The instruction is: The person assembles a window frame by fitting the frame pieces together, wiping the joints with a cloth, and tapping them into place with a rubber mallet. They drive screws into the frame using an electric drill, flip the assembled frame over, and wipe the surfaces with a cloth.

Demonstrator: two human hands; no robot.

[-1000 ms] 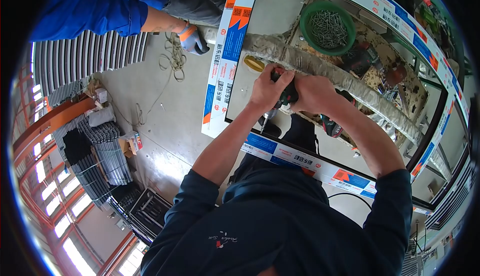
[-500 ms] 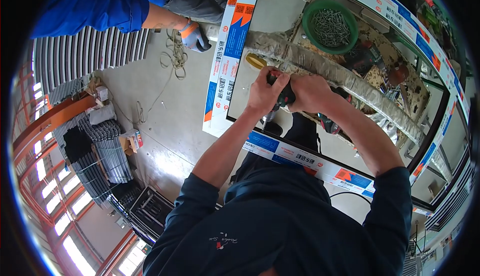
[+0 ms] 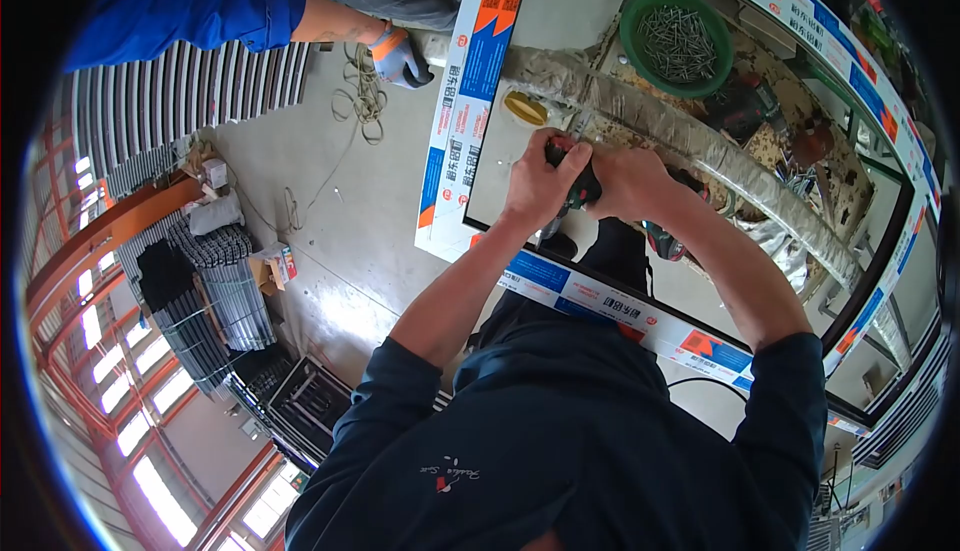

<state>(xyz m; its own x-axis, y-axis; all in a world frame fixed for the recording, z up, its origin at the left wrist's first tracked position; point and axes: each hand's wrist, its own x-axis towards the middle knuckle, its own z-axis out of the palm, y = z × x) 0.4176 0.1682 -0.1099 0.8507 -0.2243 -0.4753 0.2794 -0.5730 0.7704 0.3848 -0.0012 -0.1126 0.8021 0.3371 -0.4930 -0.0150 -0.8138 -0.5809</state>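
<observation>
Bundled metal profiles [image 3: 200, 101] line the left of this workshop, over a pale floor [image 3: 390, 161]. At upper left, a co-worker's gloved hand [image 3: 398, 57] rests near the film-wrapped frame [image 3: 473, 81]. Inside that frame, just above centre, the power drill [image 3: 584, 189] sits in the left hand's [image 3: 538, 179] grasp; the right hand [image 3: 630, 186] curls against it, its fingers' hold hidden from me. A green bowl [image 3: 629, 43] of screws [image 3: 683, 43] stands at upper right.
</observation>
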